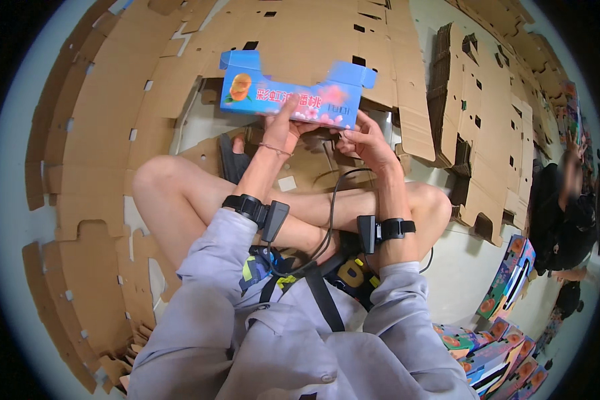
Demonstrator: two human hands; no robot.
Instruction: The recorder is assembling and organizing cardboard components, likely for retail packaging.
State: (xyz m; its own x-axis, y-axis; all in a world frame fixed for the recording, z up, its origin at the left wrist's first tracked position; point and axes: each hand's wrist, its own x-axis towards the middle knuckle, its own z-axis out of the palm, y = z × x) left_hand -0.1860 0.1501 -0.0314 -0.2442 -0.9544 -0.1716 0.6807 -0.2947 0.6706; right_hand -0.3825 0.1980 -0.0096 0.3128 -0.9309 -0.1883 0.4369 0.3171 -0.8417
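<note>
I judge the job to be partway through for this one piece: the blue printed fruit carton (293, 93) is up off the floor and already has some shape, with its two end flaps standing at the upper corners and its long printed panel facing me, but its lower edge, where my fingers are, does not look closed yet, so I read the folding or tucking along that edge as what is left. I am holding the carton in front of my crossed bare knees, above the brown cardboard sheet I sit on. My left hand (281, 130) reaches up from below, wrist bent back, fingers pressed against the lower middle of the printed panel and closed on its edge. My right hand (367, 143) comes in from the lower right, fingers curled and pinching the carton's lower right edge, thumb on the near side. Both forearms rise out of grey sleeves, each with a black wrist band carrying a small black unit, and a black cable loops between them across my lap. Flat die-cut brown cardboard blanks (100, 133) lie fanned around me on the left and across the top, with more stacked on edge at the upper right. At the lower right corner, finished blue cartons (500, 347) lie in a pile near my right elbow. Another person in dark clothes (567, 213) sits at the right edge, well apart from my hands.
</note>
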